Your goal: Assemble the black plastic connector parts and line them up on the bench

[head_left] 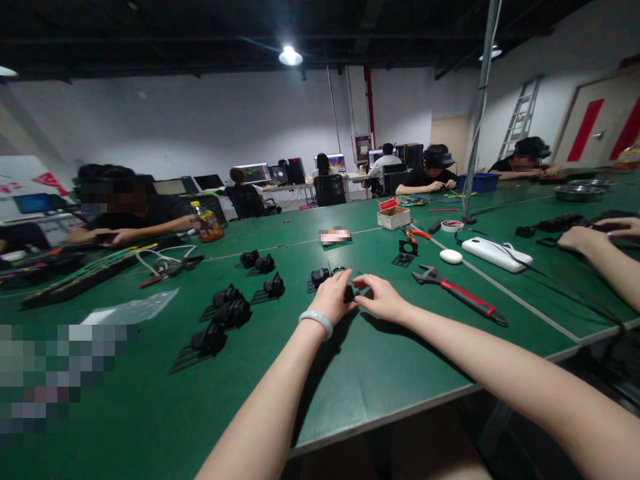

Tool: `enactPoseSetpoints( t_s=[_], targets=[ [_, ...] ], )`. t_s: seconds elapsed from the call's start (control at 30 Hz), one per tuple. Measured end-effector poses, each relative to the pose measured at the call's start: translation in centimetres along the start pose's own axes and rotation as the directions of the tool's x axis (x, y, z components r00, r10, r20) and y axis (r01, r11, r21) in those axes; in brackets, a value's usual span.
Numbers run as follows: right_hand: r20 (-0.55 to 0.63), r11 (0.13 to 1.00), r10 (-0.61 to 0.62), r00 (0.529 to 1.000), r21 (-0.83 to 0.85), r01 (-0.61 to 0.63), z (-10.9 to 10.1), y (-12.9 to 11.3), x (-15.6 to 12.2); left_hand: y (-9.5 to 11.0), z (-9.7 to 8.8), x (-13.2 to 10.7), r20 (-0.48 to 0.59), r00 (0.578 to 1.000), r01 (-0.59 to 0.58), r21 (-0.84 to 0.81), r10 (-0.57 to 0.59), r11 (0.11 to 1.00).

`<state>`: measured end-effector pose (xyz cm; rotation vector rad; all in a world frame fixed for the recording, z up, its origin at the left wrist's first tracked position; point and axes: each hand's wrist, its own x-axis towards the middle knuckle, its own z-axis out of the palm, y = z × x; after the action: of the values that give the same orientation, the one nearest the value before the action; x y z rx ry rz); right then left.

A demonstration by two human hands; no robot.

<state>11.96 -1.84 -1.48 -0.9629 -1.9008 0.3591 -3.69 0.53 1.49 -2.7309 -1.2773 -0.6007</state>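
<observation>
My left hand (pixel 334 298), with a pale bangle at its wrist, is closed around a small black camera-like part (pixel 349 293), mostly hidden by the fingers. From the other side, the curled fingers and thumb of my right hand (pixel 381 299) meet the same part. Just beyond my left hand sits another black camera-like unit (pixel 320 277), with a dark ring (pixel 339 269) beside it. Several similar units on slotted plates, such as a near one (pixel 209 339), stand to the left. A black square bracket (pixel 407 249) stands beyond my right hand.
An adjustable wrench (pixel 463 295) lies to the right, near a white oval object (pixel 451 256), a white power bank (pixel 497 255) and orange-handled pliers (pixel 419 233). A small box (pixel 393 217), a metal pole (pixel 479 120) and a drink bottle (pixel 207 222) stand farther back. Co-workers sit around the green table (pixel 345 387).
</observation>
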Motion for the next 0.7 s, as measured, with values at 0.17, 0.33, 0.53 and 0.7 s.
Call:
enactPoseSetpoints(
  t_s=[0.17, 0.33, 0.53, 0.7],
  targets=[
    [0.055, 0.997, 0.075, 0.996, 0.030, -0.077, -0.2, 0.9, 0.0, 0.0, 2.2, 0.7, -0.094, 0.995, -0.032, -0.119, 0.020, 0.992],
    [0.137, 0.991, 0.108, 0.985, 0.061, -0.117, -0.2, 2.1, 0.6, -0.9, 2.8, 0.6, -0.094, 0.995, 0.010, -0.300, -0.040, 0.954],
    [0.225, 0.986, 0.042, 0.973, 0.147, -0.076, 0.1, 3.1, 1.3, -1.0, 3.4, 0.4, 0.000, 0.996, 0.086, -0.410, -0.094, 0.908],
    [0.186, 0.997, 0.028, 0.982, 0.061, -0.040, 0.1, 2.9, 1.4, -1.2, 3.3, 0.6, 0.077, 0.992, 0.124, -0.437, -0.100, 0.891]
  ],
)
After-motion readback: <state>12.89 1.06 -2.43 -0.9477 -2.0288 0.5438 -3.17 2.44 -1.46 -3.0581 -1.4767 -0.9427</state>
